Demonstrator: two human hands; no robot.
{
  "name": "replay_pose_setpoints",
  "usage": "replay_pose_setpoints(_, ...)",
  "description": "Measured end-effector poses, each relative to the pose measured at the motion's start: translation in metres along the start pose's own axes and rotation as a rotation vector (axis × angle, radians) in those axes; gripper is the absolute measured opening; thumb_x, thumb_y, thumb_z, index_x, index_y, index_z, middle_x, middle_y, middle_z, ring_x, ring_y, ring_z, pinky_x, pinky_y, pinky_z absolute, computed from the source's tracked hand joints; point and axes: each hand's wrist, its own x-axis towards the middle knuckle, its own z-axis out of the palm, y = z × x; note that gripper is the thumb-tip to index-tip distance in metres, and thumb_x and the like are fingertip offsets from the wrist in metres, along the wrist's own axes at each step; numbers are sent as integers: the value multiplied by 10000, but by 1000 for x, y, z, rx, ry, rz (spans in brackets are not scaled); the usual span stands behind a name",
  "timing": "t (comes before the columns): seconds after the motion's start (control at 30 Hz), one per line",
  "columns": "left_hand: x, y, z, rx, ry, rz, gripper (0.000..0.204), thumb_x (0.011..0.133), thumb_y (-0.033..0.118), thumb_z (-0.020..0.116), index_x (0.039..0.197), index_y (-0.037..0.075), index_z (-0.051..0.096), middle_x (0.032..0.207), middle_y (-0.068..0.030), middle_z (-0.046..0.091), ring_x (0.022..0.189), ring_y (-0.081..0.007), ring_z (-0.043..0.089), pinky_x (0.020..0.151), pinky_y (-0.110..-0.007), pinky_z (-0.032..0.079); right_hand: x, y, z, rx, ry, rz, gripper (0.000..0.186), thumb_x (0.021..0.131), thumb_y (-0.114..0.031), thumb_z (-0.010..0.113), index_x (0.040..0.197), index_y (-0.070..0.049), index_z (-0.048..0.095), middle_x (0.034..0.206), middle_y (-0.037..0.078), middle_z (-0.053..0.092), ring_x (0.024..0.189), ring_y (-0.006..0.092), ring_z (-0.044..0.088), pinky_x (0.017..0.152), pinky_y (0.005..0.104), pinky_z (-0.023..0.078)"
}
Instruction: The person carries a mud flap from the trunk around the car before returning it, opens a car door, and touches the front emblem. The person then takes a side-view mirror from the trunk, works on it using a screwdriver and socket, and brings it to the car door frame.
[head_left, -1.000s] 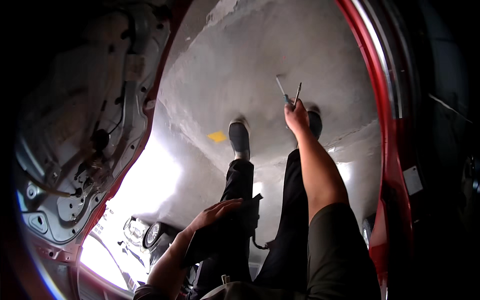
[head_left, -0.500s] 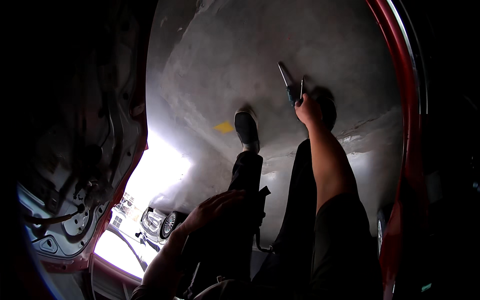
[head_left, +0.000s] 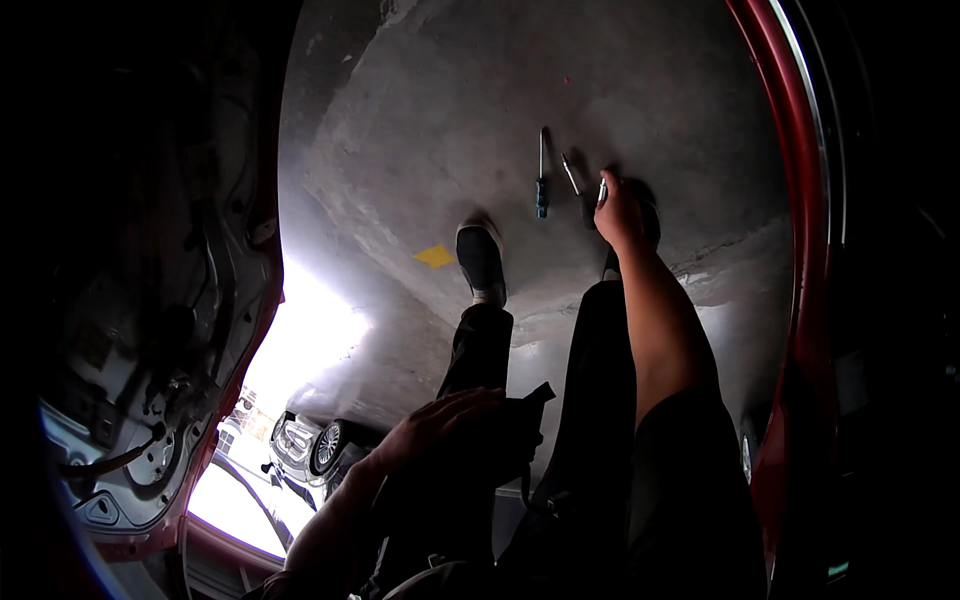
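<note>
Low over the floor, beside my right shoe, my right hand [head_left: 621, 213] is closed around a small tool with a silver shaft [head_left: 603, 190]; most of it is hidden in the fingers. Left of that hand lies a slim tool with a silver shaft and dark handle [head_left: 571, 176]. A screwdriver with a teal handle [head_left: 541, 192] lies further left, tip pointing away. Over my lap, my left hand [head_left: 430, 430] holds a black part [head_left: 520, 430], fingers stretched across its top and thumb hidden. Darkness blurs the part's outline.
An opened red car door [head_left: 170, 400] with bare inner metal stands at left. The red door frame [head_left: 800, 200] curves along the right. My left shoe [head_left: 481, 257] is near a yellow floor mark [head_left: 435, 257]. Another car [head_left: 310, 445] is parked beyond, lower left.
The screwdriver now lies apart from my right hand, further left. A second slim tool has come into sight on the floor. The black part over my lap has turned and shifted slightly right.
</note>
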Motion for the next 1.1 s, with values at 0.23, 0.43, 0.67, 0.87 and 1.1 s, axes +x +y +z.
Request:
replay_pose_setpoints(0.23, 0, -10, -14, -78, 59, 27, 551, 947, 132, 613, 1467, 184, 438, 1514, 16, 448, 1372, -160, 466, 1109, -321, 459, 6, -45, -2, -64, 187, 7, 436, 832, -150, 683, 1244, -108, 545, 1126, 186, 596, 1062, 369, 602, 882, 464, 523)
replay_pose_setpoints(0.43, -5, -21, -13, -227, 27, -34, 516, 950, 124, 613, 1445, 155, 471, 1521, 2, 443, 1366, -171, 475, 1103, -331, 466, 24, -86, 3, -377, -45, 96, 438, 856, -431, 719, 1146, -142, 563, 1067, 94, 612, 1006, 306, 642, 797, 433, 567)
replay_pose_setpoints(0.67, -8, -35, -24, -115, 113, 57, 555, 935, 108, 629, 1456, 144, 440, 1505, -22, 460, 1353, -198, 492, 1097, -337, 475, 49, -88, 19, -371, -43, -5, 261, 959, -309, 600, 1050, -66, 579, 1054, 146, 651, 1009, 323, 631, 839, 464, 538)
replay_pose_setpoints(0.87, -26, -46, -16, -56, 54, 27, 567, 928, 112, 625, 1459, 142, 428, 1500, -29, 463, 1355, -203, 491, 1093, -342, 482, 15, -86, 39, 275, -11, -58, 213, 998, -256, 550, 1053, -53, 517, 839, 148, 657, 782, 359, 650, 729, 479, 488)
replay_pose_setpoints(1.1, -21, -39, -16, -70, 92, 48, 552, 935, 116, 617, 1454, 145, 433, 1499, -17, 464, 1355, -202, 492, 1086, -340, 490, 34, -77, 41, 531, -51, 179, 269, 1038, -237, 505, 991, -15, 649, 711, 39, 570, 661, 148, 531, 636, 330, 449)
